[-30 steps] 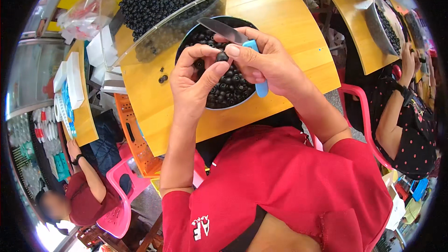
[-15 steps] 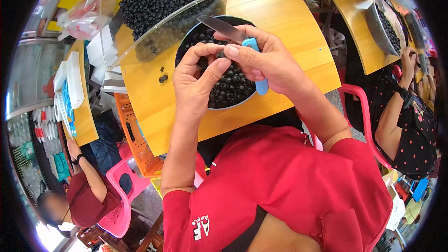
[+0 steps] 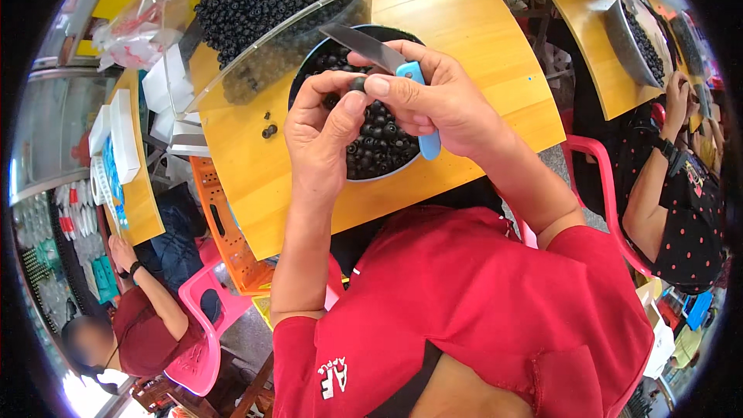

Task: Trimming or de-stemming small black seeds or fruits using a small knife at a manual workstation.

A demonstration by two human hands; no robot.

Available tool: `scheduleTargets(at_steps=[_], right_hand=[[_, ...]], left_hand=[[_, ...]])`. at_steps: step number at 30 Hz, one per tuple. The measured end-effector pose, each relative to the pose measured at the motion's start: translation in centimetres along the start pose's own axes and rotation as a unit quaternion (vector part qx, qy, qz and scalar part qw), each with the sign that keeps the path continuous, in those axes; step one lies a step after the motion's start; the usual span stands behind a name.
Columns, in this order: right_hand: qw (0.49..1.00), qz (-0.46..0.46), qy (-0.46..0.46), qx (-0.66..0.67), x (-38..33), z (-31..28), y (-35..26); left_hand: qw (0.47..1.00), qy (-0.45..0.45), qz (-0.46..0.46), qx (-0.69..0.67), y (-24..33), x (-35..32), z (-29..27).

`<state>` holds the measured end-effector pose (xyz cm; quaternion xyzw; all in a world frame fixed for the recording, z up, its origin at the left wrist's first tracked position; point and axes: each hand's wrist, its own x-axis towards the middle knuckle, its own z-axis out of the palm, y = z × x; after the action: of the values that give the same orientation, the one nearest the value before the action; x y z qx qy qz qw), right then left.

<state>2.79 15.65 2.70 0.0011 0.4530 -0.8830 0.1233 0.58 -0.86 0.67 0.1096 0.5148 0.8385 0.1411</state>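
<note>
Over a bowl (image 3: 300, 70) of small black round pieces (image 3: 381, 143), my two hands meet. My left hand (image 3: 317, 128) pinches one dark round piece (image 3: 357, 84) between thumb and forefinger. A knife with a light-blue handle (image 3: 428, 144) is held in my right hand (image 3: 445, 97), its fingers wrapped round the handle. The grey blade (image 3: 360, 44) points up and to the left, away from the pinched piece. My right thumb tip touches or nearly touches that piece. The exact kind of the round pieces is too small to tell.
A large clear plastic bin (image 3: 290, 39) heaped with similar black pieces stands behind on the yellow wooden table (image 3: 472, 31). A few loose pieces (image 3: 269, 131) lie left of the bowl. An orange crate (image 3: 224, 220) stands left of the table. Other people sit at both sides.
The dark piece now shows more clearly between my left thumb and forefinger. My right hand and the knife have shifted slightly left.
</note>
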Motion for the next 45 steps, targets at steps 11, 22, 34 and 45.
scheduleTargets(at_steps=[11,22,34,45], right_hand=[[0.999,-0.020,0.002,-0.029,0.3,-0.2,0.5],[0.995,-0.056,0.031,-0.076,0.0,-1.6,0.0],[0.995,-0.028,0.018,-0.094,-0.3,-1.3,0.2],[0.982,-0.068,0.043,-0.173,0.4,-0.9,1.2]], left_hand=[[0.989,-0.019,-0.073,-0.130,0.9,0.3,-0.2],[0.830,-0.132,0.007,0.542,6.0,0.4,-3.5],[0.694,-0.246,0.077,0.672,4.4,0.9,-2.7],[0.895,-0.067,0.103,0.429,2.5,-0.1,-0.9]])
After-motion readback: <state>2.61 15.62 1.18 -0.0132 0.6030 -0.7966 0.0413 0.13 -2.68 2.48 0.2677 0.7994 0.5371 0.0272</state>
